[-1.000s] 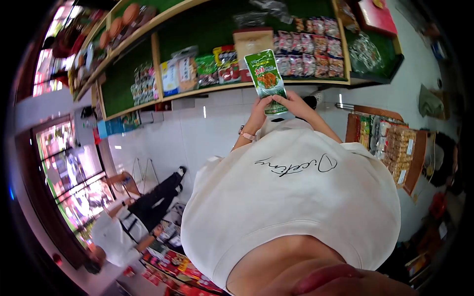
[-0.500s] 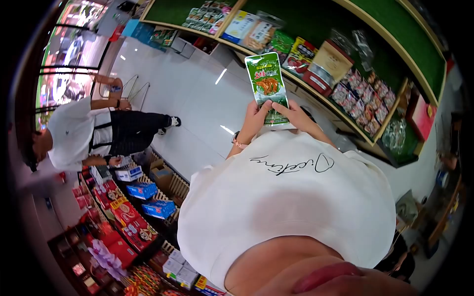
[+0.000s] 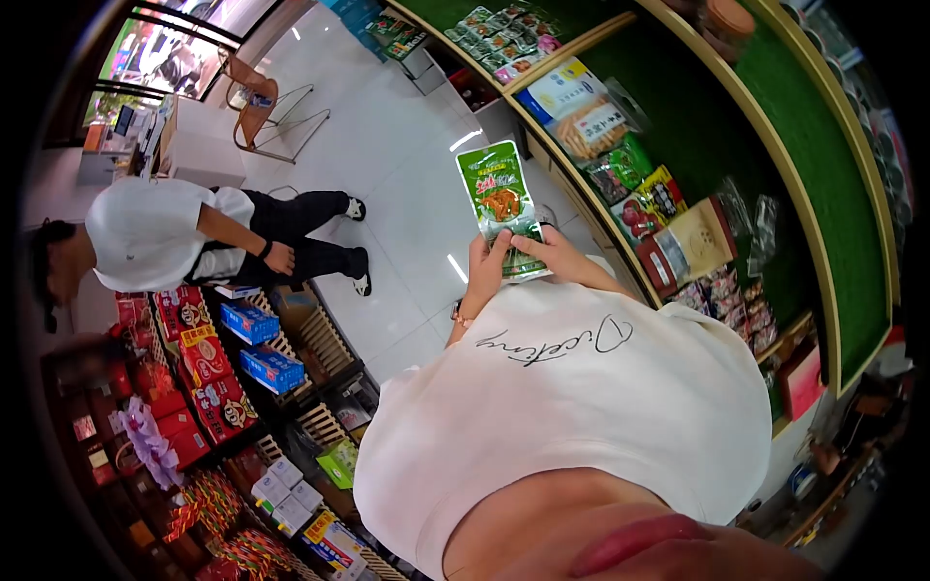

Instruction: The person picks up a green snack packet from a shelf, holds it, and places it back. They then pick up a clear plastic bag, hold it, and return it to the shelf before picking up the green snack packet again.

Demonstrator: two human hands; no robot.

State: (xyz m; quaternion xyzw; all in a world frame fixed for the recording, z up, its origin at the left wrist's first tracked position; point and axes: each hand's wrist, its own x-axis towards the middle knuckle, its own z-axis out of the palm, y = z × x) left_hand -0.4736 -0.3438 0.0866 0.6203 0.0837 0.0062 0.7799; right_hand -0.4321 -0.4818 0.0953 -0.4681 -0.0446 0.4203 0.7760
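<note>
Our left hand and right hand pinch the near end of the green packet; we do best with thumbs low, its front uncovered.

The wide, round head view looks forward and down from high above the white shirt. The shirt is very near. The green snack packet is farther off, past the shirt, and the tiled floor is farther still.
</note>
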